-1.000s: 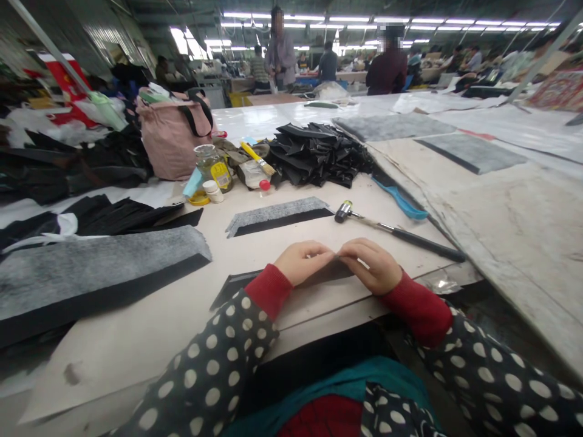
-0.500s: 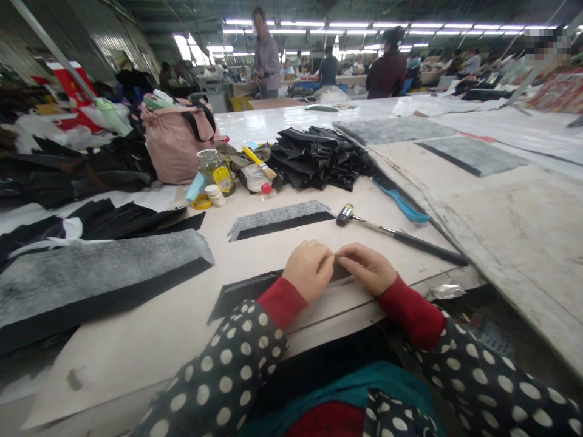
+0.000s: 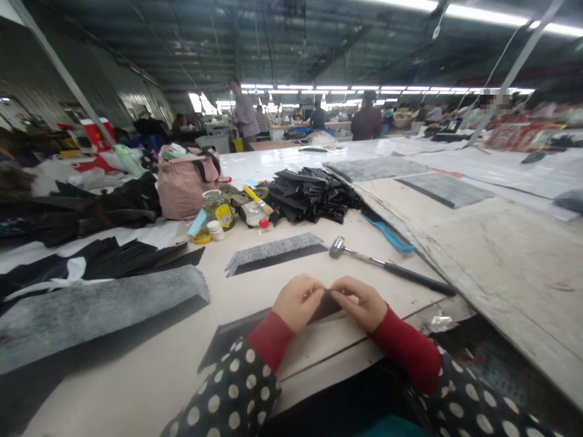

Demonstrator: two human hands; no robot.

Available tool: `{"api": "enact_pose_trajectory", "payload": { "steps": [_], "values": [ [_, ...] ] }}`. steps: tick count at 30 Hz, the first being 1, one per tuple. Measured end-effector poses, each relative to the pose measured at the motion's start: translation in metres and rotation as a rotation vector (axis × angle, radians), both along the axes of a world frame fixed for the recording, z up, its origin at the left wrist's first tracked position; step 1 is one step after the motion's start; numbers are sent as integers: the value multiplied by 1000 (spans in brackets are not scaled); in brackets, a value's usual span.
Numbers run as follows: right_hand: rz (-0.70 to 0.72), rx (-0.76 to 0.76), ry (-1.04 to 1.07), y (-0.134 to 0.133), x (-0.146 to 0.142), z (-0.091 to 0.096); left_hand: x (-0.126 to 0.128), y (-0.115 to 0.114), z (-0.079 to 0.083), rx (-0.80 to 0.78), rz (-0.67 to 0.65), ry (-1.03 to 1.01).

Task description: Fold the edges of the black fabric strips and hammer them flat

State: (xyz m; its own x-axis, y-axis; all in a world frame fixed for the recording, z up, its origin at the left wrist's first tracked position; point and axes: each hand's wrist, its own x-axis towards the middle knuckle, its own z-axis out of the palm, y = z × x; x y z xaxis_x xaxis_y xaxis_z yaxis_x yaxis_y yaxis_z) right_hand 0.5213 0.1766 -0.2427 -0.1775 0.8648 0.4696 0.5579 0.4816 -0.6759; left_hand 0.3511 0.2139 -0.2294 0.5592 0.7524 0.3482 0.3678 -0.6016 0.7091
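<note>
My left hand and my right hand almost meet at the near part of the table, thumbs and fingertips pinched together. Between them they grip the edge of a black fabric strip, which runs leftward beneath my left hand along the tabletop; its middle is partly hidden. Beyond my hands lies a grey-backed strip with a black edge. A hammer with a long black handle rests just past my right hand, its head toward the left.
A heap of folded black pieces sits farther back, beside a brush, a glass jar and a pink bag. Large grey-backed pieces cover the left. A blue tool lies near the raised board at right.
The head view has tilted up, so the table and everything on it appear lower. Both hands keep their pinch on the black strip, with little movement relative to the table.
</note>
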Motion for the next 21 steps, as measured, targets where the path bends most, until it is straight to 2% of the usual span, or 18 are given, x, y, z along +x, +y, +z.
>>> {"api": "enact_pose_trajectory", "payload": {
  "steps": [3, 5, 9, 12, 15, 17, 19, 21],
  "values": [
    [9, -9, -59, -2, -1, 6, 0, -5, 4, 69, 37, 23],
    [14, -47, -169, -5, 0, 14, 1, -11, 7, 150, 55, 32],
    [57, -63, -420, -9, 3, 35, 3, -20, 11, 254, 26, 6],
    [131, -14, -485, -2, 8, 54, 0, -23, 15, 330, 69, -92],
    [166, 81, -413, 18, 13, 73, -6, -25, 20, 514, 172, -205],
    [168, 76, -288, 38, 17, 86, -8, -28, 22, 621, 203, -225],
    [154, -35, -115, 61, 19, 98, -7, -30, 22, 635, 169, -200],
    [77, -177, 90, 90, 20, 111, -3, -32, 19, 588, 91, -154]
  ]
}}
